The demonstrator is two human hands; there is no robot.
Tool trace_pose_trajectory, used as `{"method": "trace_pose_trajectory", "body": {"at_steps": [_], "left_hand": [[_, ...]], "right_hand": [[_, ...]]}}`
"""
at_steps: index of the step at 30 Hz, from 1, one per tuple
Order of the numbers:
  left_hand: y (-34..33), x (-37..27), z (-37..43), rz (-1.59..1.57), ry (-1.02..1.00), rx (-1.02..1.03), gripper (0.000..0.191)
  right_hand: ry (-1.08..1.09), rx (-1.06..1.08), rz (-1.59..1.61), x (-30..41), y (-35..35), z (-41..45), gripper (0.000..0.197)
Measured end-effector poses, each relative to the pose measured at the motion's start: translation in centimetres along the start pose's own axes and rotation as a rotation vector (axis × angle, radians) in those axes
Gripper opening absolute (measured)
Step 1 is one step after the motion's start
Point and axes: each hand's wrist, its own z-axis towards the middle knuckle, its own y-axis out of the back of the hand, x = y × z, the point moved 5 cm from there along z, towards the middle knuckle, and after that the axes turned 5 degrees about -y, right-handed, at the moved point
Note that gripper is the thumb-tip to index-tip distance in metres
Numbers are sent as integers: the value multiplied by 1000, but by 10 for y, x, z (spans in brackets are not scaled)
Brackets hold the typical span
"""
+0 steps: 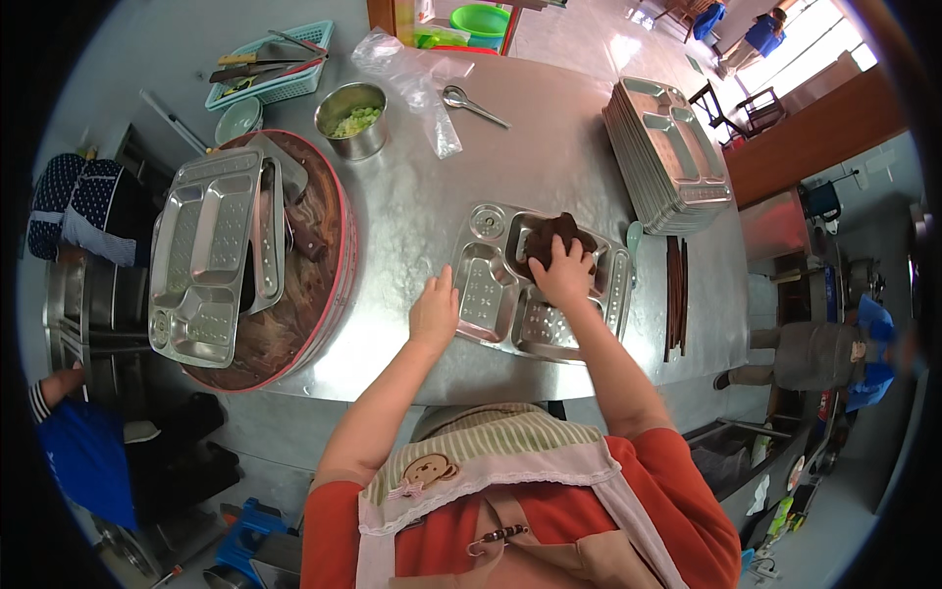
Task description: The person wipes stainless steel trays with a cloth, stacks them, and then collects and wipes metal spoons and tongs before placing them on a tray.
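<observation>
A stainless steel compartment tray point(482, 283) lies on the metal table in front of me. My right hand point(565, 274) presses a crumpled dark brown cloth point(546, 239) into the tray's upper compartment, its fingers spread over the cloth. Along the tray's left rim, my left hand point(436, 313) is held extended with nothing in it; whether it touches the rim is hard to tell. A pale green spoon point(634, 239) sits by the tray's right edge, and dark chopsticks point(676, 298) lie farther right.
At the back right stands a tall stack of trays point(655, 162). On the left, trays point(210, 250) and a cleaver rest on a round chopping board point(316, 324). Behind are a metal pot point(353, 143), a plastic bag point(412, 73), a metal spoon point(475, 108) and a knife basket point(294, 85). Other people stand nearby.
</observation>
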Motion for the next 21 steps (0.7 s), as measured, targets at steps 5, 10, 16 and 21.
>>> {"method": "trace_pose_trajectory", "body": {"at_steps": [5,10,16,21], "left_hand": [[-5,2,2,-94,-15,-84,47],[-11,13,-3,-140,-26,-212,45],[-2,-1,2,-186,5,-70,46],[0,3,-1,-213,-25,-167,46]], "right_hand": [[395,-41,201,17,-3,18,46],[561,471,-187,20,33,26,40],[437,25,250,60,16,51,41],[549,82,5,98,3,13,59]]}}
